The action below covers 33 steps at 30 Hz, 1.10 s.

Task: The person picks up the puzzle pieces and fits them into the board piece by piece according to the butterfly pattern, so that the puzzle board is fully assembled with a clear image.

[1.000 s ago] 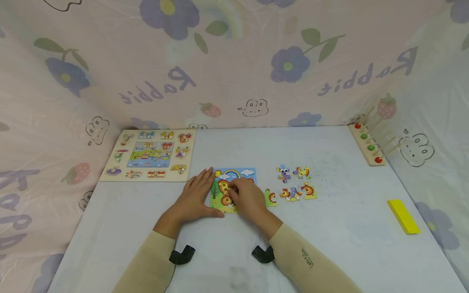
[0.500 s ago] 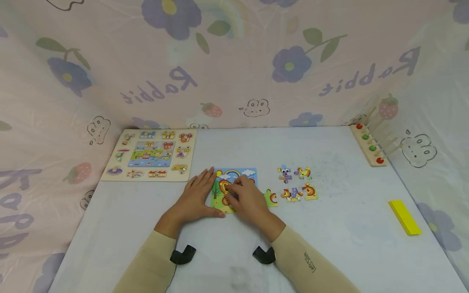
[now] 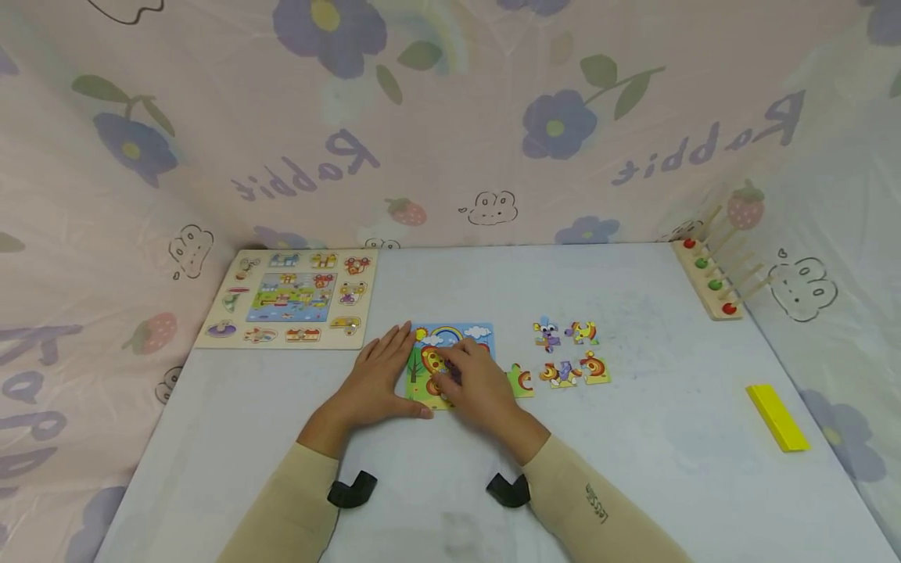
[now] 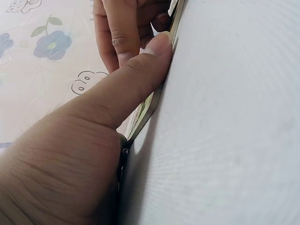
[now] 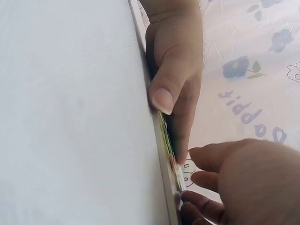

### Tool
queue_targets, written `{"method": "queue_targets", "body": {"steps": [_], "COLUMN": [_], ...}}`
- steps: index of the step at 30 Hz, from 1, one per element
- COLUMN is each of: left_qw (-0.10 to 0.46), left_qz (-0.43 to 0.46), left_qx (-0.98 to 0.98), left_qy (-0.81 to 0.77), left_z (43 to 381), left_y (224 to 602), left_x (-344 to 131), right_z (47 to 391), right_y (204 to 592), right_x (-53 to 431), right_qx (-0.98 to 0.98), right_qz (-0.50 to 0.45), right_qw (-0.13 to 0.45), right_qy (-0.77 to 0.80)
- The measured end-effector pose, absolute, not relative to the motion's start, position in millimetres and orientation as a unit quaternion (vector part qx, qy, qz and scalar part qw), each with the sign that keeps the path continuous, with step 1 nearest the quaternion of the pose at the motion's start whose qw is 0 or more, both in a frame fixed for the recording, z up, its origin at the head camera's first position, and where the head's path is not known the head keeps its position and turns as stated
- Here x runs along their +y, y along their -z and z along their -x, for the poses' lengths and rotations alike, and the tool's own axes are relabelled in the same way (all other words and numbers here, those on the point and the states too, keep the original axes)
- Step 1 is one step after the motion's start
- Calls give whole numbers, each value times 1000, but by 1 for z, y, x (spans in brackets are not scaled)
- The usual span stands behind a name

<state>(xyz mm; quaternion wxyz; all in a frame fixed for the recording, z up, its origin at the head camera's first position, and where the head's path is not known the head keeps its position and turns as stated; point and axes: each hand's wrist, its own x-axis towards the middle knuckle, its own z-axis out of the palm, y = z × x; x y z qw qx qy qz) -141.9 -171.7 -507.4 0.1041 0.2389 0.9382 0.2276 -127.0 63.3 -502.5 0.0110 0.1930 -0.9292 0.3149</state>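
Note:
A colourful jigsaw puzzle board (image 3: 417, 391) with a rainbow, a tree and a green meadow lies at mid-table. My left hand (image 3: 376, 387) rests flat along its left side, fingers straight, and its thumb (image 4: 150, 54) lies along the near edge. Over the board's middle and right part is my right hand (image 3: 482, 387), index finger and thumb spread apart on the picture and the other fingers curled beneath. Part of the picture hides under that hand. A green puzzle piece (image 3: 521, 381) with a red arc lies just right of the right hand.
Several loose pieces lie to the right, among them a purple-and-blue piece (image 3: 547, 333) and an orange spiral piece (image 3: 595, 367). A wooden picture board (image 3: 281, 344) stands back left. At the right are a pegged wooden rack (image 3: 707, 281) and a yellow block (image 3: 777, 418).
My right index finger and thumb have moved apart over the board, showing more of the picture between them. The left hand and the loose pieces have stayed put.

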Motion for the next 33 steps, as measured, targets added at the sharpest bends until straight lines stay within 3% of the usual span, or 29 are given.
{"method": "queue_targets", "body": {"steps": [12,27,33], "left_qw": [102,115,120], "left_qz": [-237,-226,-226], "left_qx": [937,937,938], "left_qy": [-235,-240,-234], "left_z": [141,140,140], "left_y": [506,503,502], "left_x": [-172,-170,-170], "right_z": [128,125,119], "right_y": [502,489,488], "right_x": [63,97,118], "right_qx": [-934,-803,-759], "right_qz": [-217,-220,-218], "right_qw": [9,-105,-125], "right_qy": [-283,-544,-601]}}
